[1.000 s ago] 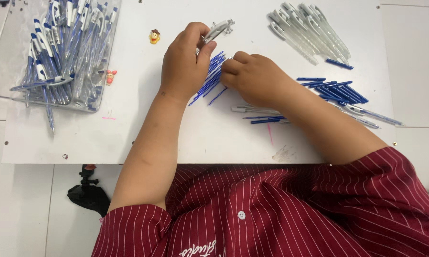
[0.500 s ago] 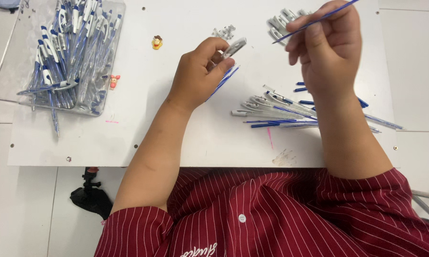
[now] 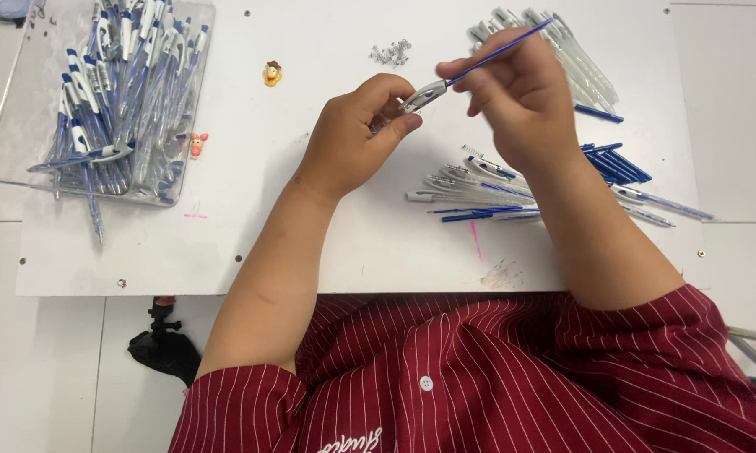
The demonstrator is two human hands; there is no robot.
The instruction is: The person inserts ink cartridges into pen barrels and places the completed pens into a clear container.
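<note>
Supporting loose pens (image 3: 487, 180), white table (image 3: 311, 235), pale floor (image 3: 42, 369).

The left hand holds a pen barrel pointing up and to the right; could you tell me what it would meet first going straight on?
Probably the blue refill in the right hand; its tip already meets the pen barrel in the left hand.

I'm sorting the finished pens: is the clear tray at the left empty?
No, the clear tray at the left is piled with blue-and-white pens.
</note>
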